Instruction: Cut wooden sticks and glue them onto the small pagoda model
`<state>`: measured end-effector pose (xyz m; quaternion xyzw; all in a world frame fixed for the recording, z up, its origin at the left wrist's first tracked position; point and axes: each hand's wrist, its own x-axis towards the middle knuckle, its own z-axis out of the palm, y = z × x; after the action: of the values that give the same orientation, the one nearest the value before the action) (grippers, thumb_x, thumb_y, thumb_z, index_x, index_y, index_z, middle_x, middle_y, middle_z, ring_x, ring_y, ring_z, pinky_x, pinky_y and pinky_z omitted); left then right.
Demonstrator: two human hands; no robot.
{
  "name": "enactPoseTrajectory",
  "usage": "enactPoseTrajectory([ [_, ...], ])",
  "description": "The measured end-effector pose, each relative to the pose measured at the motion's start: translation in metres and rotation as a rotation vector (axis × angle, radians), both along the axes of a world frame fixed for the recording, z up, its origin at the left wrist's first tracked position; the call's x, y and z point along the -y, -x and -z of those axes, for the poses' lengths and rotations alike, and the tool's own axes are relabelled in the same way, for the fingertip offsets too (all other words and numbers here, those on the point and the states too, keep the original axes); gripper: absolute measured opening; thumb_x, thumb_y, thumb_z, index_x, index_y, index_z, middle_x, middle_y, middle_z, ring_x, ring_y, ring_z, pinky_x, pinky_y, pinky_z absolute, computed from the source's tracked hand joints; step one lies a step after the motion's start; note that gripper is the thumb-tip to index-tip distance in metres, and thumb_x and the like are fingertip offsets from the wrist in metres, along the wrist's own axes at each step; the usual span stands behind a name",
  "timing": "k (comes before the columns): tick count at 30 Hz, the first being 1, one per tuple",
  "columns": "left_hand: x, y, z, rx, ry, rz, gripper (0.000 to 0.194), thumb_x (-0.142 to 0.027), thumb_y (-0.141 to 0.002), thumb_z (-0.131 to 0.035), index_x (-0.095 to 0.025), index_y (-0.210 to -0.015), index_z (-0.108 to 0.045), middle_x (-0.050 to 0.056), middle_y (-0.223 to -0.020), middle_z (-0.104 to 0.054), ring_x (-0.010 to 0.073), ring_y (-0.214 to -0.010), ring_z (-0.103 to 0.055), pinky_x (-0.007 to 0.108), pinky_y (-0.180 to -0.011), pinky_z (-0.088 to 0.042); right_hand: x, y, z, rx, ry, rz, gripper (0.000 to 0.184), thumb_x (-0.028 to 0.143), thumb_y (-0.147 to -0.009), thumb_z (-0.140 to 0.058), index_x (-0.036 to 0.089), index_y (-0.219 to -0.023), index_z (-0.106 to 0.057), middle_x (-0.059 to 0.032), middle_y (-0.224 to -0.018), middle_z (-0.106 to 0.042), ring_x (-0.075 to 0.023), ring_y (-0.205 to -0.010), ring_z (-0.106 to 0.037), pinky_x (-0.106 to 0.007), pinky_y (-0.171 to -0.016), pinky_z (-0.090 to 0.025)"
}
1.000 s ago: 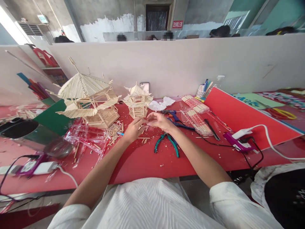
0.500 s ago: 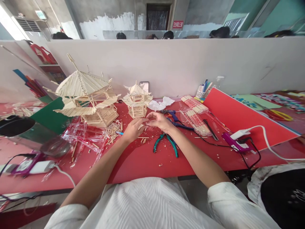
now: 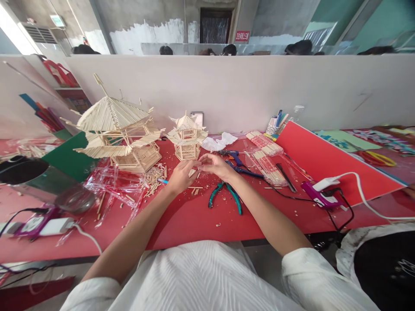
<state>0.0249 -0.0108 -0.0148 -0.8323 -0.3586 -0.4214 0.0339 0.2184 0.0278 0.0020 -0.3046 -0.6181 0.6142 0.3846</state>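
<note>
My left hand [image 3: 183,176] is closed around a small pale piece of wooden sticks [image 3: 192,172], mostly hidden by the fingers. The fingertips of my right hand [image 3: 218,166] are pinched against it, and I cannot make out what lies between them. Just beyond both hands stands a small pagoda model of wooden sticks [image 3: 187,140]. A larger stick pavilion [image 3: 118,134] is to its left. Green-handled pliers [image 3: 226,194] lie spread on the table below my right hand. Behind that hand are a blue glue gun [image 3: 236,157] and a dark blue-handled tool [image 3: 248,172].
Cut stick bits [image 3: 154,183] and crumpled clear wrappers [image 3: 112,185] litter the red table [image 3: 194,224]. Packs of sticks [image 3: 269,164] lie to the right, near a red board [image 3: 337,166]. Purple power strips [image 3: 319,196] with cables sit at both sides. A pale partition [image 3: 246,90] stands behind.
Both hands stay together in nearly the same place, with only slight finger movement. The view has shifted a little; the models and tools lie as before.
</note>
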Motion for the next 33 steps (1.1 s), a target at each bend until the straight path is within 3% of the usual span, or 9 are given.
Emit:
enactPoseTrajectory([
  [11, 0.0002, 0.0003, 0.0013, 0.009, -0.044, -0.039, 0.026, -0.029, -0.095, -0.061, -0.022, -0.120, -0.059, 0.005, -0.113, -0.074, 0.0190, -0.106, -0.068, 0.036, -0.095, -0.053, 0.0000, -0.0011, -0.0017, 0.044, -0.038, 0.032, 0.044, 0.036, -0.062, -0.088, 0.020, -0.094, -0.062, 0.0003, -0.078, -0.071, -0.0165, -0.076, -0.067, -0.029, -0.076, -0.050],
  [21, 0.0011, -0.0007, 0.0016, 0.068, 0.018, -0.074, 0.026, -0.032, -0.095, -0.060, -0.023, -0.119, -0.060, 0.005, -0.114, -0.074, 0.0198, -0.108, -0.068, 0.037, -0.099, -0.053, -0.0016, -0.0013, 0.0013, 0.042, -0.074, 0.053, 0.038, 0.036, -0.067, -0.085, 0.021, -0.095, -0.064, 0.0000, -0.081, -0.073, -0.0174, -0.080, -0.068, -0.031, -0.082, -0.049],
  [27, 0.0025, 0.0003, -0.0013, 0.063, 0.050, -0.113, 0.025, -0.032, -0.094, -0.061, -0.023, -0.117, -0.061, 0.006, -0.110, -0.075, 0.0211, -0.106, -0.069, 0.038, -0.096, -0.053, -0.0026, -0.0042, -0.0010, 0.057, -0.074, 0.012, 0.042, 0.043, -0.073, -0.081, 0.020, -0.106, -0.067, -0.0032, -0.086, -0.074, -0.0202, -0.085, -0.069, -0.032, -0.080, -0.051],
  [33, 0.0027, 0.0026, -0.0029, 0.081, 0.039, -0.103, 0.029, -0.033, -0.093, -0.063, -0.022, -0.120, -0.059, 0.005, -0.106, -0.076, 0.0198, -0.107, -0.069, 0.037, -0.096, -0.053, -0.0003, -0.0048, -0.0043, 0.057, -0.086, -0.019, 0.041, 0.036, -0.073, -0.081, 0.020, -0.109, -0.068, -0.0024, -0.088, -0.073, -0.0179, -0.086, -0.068, -0.029, -0.080, -0.049],
])
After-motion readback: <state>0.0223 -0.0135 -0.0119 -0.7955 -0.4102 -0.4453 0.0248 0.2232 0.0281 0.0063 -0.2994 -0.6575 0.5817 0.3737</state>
